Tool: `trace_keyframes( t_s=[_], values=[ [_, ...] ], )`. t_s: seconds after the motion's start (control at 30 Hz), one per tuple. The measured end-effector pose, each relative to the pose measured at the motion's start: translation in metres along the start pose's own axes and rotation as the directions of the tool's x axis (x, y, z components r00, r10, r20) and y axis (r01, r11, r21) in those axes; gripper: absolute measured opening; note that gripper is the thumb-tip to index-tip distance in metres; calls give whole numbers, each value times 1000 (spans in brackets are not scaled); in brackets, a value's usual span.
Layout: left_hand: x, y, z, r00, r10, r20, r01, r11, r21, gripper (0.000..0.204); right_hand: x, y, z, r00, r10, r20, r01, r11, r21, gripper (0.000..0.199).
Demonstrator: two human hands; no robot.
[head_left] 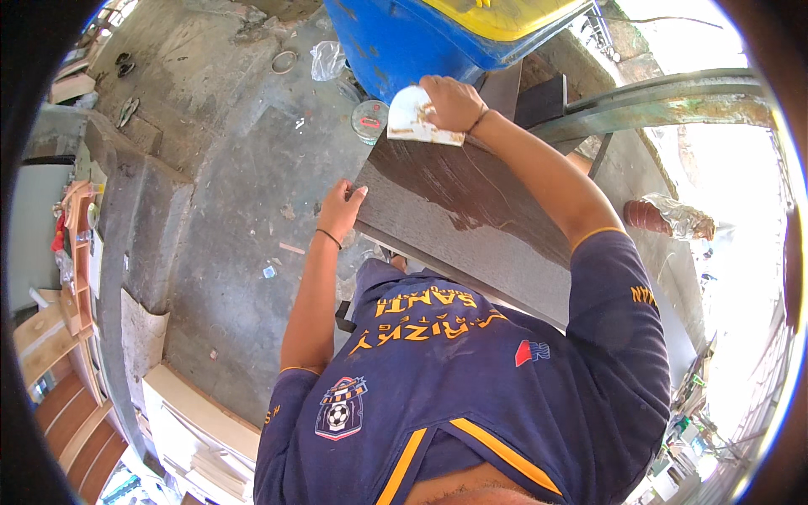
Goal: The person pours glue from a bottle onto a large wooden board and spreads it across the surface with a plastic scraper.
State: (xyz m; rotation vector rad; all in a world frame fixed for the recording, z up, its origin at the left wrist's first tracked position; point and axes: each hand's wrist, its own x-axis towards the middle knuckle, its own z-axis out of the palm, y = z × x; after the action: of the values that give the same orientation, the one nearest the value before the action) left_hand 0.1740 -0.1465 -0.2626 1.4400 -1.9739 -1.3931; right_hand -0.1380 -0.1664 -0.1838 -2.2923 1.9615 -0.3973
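In front of me lies a long grey board, its far part coated with a wet brown film that ends in a ragged edge. My right hand is closed on a white plastic spreader with a rounded top and a straight lower edge, smeared with brown. That straight edge is down at the board's far left end. My left hand holds the board's left edge near the corner, thumb toward the top; some of its fingers are hidden. A round tin with a red mark stands just beyond the board.
A large blue bin with a yellow lid stands beyond the board. A clear plastic bag and scraps lie on the concrete floor. A foil-wrapped roll is at right; wooden pieces are at left.
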Motion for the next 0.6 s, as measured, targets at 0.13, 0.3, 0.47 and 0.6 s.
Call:
trace_keyframes(
  t_s=[0.13, 0.3, 0.47, 0.6],
  values=[
    [0, -4, 0, 1000, 14, 13, -14, 1000, -13, 37, 36, 11, 6, 992, 129, 13, -126, 983, -131, 37],
    [-2, 8, -3, 999, -19, 50, 21, 999, -37, 39, 60, 30, 11, 983, 162, -82, -177, 957, -228, 35],
    [2, 2, 0, 999, -21, 49, 22, 999, -35, 35, 72, 24, 6, 971, 146, -189, -198, 933, -300, 31],
    [2, -4, 0, 995, -45, 92, 53, 995, -89, 31, 68, 15, -11, 948, 53, -314, -173, 913, -370, 30]
  ],
)
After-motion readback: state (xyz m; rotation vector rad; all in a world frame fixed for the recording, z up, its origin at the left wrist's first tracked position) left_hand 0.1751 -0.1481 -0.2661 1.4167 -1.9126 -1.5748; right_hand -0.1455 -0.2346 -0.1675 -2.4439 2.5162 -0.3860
